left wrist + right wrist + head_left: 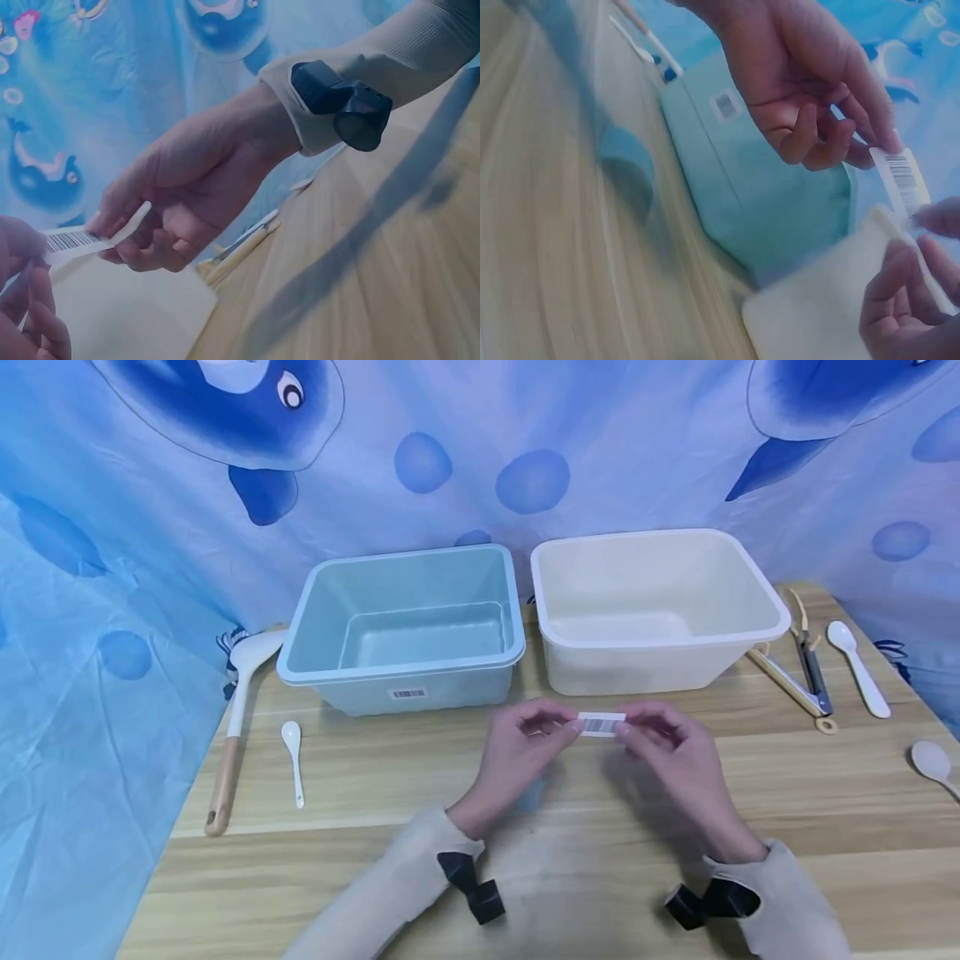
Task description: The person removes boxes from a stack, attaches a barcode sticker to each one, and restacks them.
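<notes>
A: What do the hands have between them?

B: One small barcode sticker [602,724], a white strip with black bars. The left hand [521,750] pinches its left end between thumb and fingertips, and the right hand [670,745] pinches the right end the same way. Both hands have their other fingers curled in.

A: Which way does the strip run?

B: Its long axis lies left to right across the head view, roughly level and parallel to the near edge of the wooden surface [795,793]. It hangs above the surface, just in front of the gap between the two tubs. The right wrist view shows the barcode face [904,178]; the left wrist view shows the same strip [75,241] stretched between the fingers.

A: Count the tubs for me.

B: Two. A pale blue tub [408,625] on the left with one barcode label [408,694] on its front wall, and a cream tub [660,606] just beside it on the right.

A: And the utensils?

B: On the left, one long spatula with a wooden handle [234,727] and one small white spoon [293,758]. On the right, one pair of tongs [802,668], one white spoon [858,667], and one more spoon [933,764] at the frame's edge. So three spoons in all. A blue dolphin-print cloth [112,568] hangs behind everything.
</notes>
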`<action>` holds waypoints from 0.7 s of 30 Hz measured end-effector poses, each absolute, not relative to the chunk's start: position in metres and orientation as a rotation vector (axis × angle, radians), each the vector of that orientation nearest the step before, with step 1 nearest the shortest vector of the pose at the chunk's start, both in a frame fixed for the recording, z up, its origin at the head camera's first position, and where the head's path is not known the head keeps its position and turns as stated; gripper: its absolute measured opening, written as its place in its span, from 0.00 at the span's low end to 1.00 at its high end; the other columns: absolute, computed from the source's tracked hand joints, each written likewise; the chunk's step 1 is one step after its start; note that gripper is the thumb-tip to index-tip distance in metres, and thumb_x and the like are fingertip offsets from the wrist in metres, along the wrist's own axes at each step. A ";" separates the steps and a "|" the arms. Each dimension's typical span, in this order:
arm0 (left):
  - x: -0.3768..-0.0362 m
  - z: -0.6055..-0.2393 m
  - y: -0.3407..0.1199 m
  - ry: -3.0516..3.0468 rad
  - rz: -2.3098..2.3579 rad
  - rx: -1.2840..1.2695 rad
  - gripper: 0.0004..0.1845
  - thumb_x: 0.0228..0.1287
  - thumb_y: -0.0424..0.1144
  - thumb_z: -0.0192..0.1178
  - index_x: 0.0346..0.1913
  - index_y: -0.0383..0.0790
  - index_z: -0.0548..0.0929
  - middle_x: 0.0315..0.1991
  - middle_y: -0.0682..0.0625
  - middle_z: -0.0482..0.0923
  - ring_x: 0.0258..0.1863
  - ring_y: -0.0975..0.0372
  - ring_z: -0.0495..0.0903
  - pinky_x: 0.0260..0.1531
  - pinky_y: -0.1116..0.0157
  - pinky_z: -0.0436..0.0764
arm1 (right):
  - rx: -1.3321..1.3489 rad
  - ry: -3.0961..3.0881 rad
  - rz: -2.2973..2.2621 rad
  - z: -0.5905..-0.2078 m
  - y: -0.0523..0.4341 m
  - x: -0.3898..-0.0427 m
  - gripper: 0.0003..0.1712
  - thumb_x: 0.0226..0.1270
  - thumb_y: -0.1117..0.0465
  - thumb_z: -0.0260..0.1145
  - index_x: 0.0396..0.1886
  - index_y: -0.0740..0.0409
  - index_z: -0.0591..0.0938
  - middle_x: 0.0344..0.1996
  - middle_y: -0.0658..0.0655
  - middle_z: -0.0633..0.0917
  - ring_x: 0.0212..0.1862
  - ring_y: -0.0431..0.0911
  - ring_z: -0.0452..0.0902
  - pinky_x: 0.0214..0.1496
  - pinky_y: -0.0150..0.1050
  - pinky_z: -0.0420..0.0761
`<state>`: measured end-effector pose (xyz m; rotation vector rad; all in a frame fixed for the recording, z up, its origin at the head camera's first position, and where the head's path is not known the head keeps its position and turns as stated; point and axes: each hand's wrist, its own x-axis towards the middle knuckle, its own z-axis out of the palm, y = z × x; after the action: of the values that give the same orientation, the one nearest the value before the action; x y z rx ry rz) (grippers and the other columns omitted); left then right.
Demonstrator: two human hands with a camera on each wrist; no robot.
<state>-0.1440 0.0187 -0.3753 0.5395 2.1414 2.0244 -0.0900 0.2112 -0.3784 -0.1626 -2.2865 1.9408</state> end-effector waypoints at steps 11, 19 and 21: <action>-0.157 -0.378 0.065 2.075 1.945 0.543 0.06 0.61 0.33 0.64 0.41 0.42 0.87 0.39 0.51 0.85 0.15 0.69 0.67 0.14 0.74 0.65 | -0.302 -2.317 1.575 -0.384 0.247 -0.098 0.06 0.64 0.64 0.67 0.40 0.61 0.81 0.26 0.40 0.82 0.25 0.35 0.76 0.24 0.25 0.76; -0.173 -0.396 0.081 2.082 1.867 0.535 0.15 0.63 0.33 0.63 0.51 0.49 0.85 0.48 0.56 0.85 0.08 0.69 0.58 0.09 0.72 0.61 | -0.382 -2.212 1.540 -0.397 0.258 -0.121 0.06 0.60 0.70 0.68 0.37 0.64 0.83 0.26 0.40 0.82 0.22 0.33 0.75 0.23 0.24 0.77; -0.175 -0.398 0.083 2.080 1.843 0.547 0.17 0.63 0.33 0.63 0.54 0.51 0.83 0.50 0.57 0.83 0.08 0.68 0.60 0.09 0.72 0.62 | -0.377 -2.198 1.540 -0.400 0.260 -0.126 0.06 0.60 0.70 0.68 0.37 0.65 0.83 0.26 0.39 0.82 0.22 0.33 0.75 0.23 0.24 0.77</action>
<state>-0.1748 0.0827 -0.3979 0.5470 2.0796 1.8434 -0.1260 0.2602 -0.3999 -0.3773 -2.1979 1.5402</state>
